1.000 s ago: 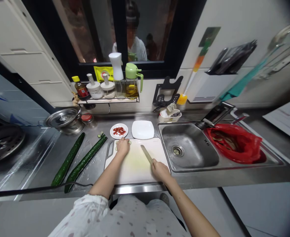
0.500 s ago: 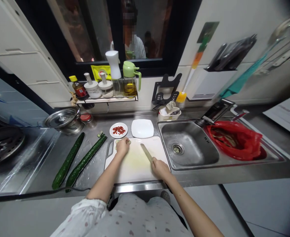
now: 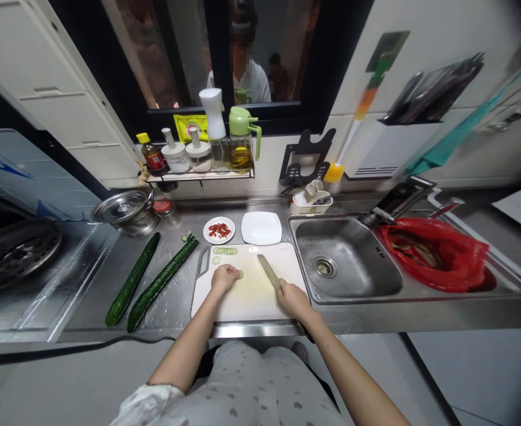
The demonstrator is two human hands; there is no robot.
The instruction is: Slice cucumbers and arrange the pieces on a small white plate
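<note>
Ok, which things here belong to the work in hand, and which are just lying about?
Belong: knife in the right hand, cutting board, slices on it, held slice in the left hand, probably both cucumbers.
Lying about, it seems: lidded pot, red-lidded jar, red bag.

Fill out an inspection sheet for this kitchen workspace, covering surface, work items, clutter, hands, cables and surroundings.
Surface: steel counter, wet-looking spots near the cucumbers; white cutting board beside the sink.
Work items: round cucumber slices at the board's far left; two long cucumbers left of the board.
Clutter: small dish of red pieces, white plate, lidded pot, red-lidded jar, red bag right of the basin.
Hands: left hand has a slice at its fingertips; right hand grips a knife.
Cables: black cord along the counter's near left edge; ends not visible.
Surroundings: bottle shelf below a dark-framed window.
</note>
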